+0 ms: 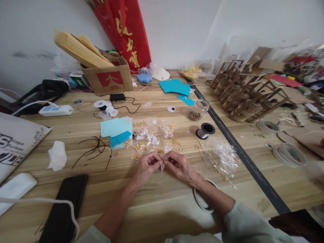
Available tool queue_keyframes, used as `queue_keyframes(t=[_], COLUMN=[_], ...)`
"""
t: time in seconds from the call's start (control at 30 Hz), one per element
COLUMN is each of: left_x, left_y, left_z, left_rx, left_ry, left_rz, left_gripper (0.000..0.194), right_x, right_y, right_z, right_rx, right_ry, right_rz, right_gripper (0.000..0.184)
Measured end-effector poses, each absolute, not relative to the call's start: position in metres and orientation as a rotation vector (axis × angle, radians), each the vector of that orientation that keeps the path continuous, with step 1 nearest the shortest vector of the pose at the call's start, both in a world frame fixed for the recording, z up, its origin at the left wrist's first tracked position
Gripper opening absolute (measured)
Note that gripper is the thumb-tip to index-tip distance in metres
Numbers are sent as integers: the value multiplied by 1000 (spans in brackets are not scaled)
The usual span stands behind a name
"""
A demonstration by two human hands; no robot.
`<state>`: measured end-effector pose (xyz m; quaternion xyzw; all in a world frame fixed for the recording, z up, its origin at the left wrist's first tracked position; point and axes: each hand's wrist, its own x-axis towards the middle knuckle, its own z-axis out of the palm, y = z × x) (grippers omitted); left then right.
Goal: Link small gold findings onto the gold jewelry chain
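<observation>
My left hand [149, 165] and my right hand [179, 165] meet low over the table, thumbs and forefingers pinched close together. Between the fingertips hangs a small silver charm [162, 167], its details too small to make out. Part of a thin chain [144, 183] shows below my left hand. Just beyond the fingers lie silver beads [153, 139] and gold beads [137, 156] in loose piles, some on small clear bags. Right of my right hand, gold and silver chains [209, 158] lie beside crumpled clear bags [225, 157].
A spool of wire [205, 131] and a glass jar [195, 115] stand at right. Blue paper sheets [116, 127] and black cords [97, 150] are at left, near a phone [64, 206]. A roll of tape [201, 202] lies under my right forearm. Wooden lantern-like frames [243, 92] stand farther back.
</observation>
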<state>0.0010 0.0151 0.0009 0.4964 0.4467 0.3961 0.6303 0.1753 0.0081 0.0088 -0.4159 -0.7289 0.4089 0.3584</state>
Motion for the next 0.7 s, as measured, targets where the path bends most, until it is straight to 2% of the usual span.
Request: queue_keyframes(t=[0.7], left_x=[0], left_y=[17], left_z=[-9], left_rx=[1097], left_ry=[1032], left_rz=[880], left_gripper=[15], right_x=[180], right_y=[12], right_z=[7], right_rx=[-1056], right_ry=[-2065], right_rz=[901], right_gripper=[15])
